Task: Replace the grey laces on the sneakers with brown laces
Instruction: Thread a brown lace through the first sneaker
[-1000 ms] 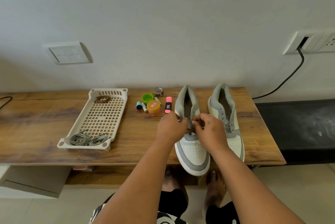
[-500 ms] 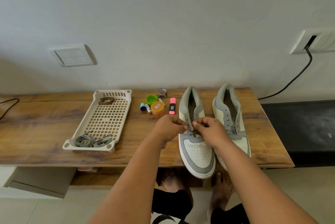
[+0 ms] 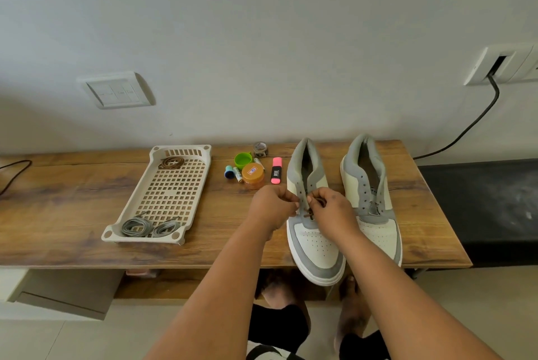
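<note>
Both grey laces point(image 3: 148, 226) lie coiled at the near end of the tray point(image 3: 186, 152), so removal looks done. Right of the tray, the left hand point(image 3: 272, 208) and right hand point(image 3: 334, 211) pinch a brown lace point(image 3: 311, 213) at the left sneaker point(image 3: 314, 246) lowest eyelets. The right sneaker point(image 3: 375, 231) is unlaced; 1 brown coil point(image 3: 171, 162) waits at the tray's far end.

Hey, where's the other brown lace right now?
In the head view, the spare brown lace lies coiled at the far end of the beige tray, left of the green cap; the grey laces sit at its near end.
</note>
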`<action>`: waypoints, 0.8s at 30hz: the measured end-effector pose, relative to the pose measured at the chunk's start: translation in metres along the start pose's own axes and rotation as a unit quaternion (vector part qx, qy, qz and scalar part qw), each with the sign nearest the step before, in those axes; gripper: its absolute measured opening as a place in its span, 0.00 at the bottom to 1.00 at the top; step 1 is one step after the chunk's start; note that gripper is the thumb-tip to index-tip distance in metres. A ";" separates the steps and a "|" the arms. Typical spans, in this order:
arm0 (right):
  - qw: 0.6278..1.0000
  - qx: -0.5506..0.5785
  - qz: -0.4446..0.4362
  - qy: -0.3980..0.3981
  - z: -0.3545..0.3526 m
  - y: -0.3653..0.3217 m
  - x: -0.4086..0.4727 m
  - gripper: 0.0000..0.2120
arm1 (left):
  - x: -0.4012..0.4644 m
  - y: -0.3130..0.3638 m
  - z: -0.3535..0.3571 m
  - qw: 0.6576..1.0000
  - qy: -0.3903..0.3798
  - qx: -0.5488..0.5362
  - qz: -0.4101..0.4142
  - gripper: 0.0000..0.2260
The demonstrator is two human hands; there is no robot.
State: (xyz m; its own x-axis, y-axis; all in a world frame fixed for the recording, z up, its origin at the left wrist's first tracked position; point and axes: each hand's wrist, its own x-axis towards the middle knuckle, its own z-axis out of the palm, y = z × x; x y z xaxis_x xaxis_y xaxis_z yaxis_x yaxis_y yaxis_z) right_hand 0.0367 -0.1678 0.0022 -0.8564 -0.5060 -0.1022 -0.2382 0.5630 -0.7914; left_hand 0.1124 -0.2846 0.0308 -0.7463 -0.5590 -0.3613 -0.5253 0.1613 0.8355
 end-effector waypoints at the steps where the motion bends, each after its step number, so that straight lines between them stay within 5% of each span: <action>1: 0.999 0.026 0.014 -0.015 -0.001 0.000 0.002 0.07 | 0.000 -0.001 0.000 1.000 0.003 -0.002 0.002 0.03; 10: 0.997 0.003 0.007 -0.082 -0.013 0.000 0.006 0.08 | -0.002 -0.002 0.008 0.995 0.027 -0.094 -0.020 0.03; 17: 0.998 -0.042 -0.019 -0.044 -0.014 -0.001 0.001 0.11 | -0.004 0.006 0.000 0.999 0.033 0.001 0.036 0.02; 19: 0.997 -0.047 -0.023 -0.048 -0.015 -0.001 0.002 0.11 | -0.006 0.011 -0.010 0.996 0.024 -0.073 0.050 0.04; 20: 0.997 -0.050 -0.024 -0.052 -0.016 0.001 0.002 0.11 | -0.007 0.014 -0.016 0.982 0.002 -0.184 0.043 0.05; 22: 0.997 -0.051 -0.025 -0.060 -0.016 0.003 0.003 0.11 | -0.011 0.021 -0.027 0.893 -0.058 -0.445 0.034 0.09; 24: 0.996 -0.056 -0.026 -0.063 -0.014 0.006 0.004 0.11 | -0.013 0.025 -0.036 0.820 -0.091 -0.565 0.026 0.11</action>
State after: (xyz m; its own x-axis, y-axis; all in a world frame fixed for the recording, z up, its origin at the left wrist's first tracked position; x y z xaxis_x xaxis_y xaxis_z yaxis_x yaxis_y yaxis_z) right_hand 0.0254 -0.1574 0.0058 -0.7788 -0.6108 -0.1428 -0.3369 0.5993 -0.7262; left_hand 0.1240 -0.3021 0.0709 -0.8584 -0.4283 -0.2824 0.1464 -0.7321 0.6652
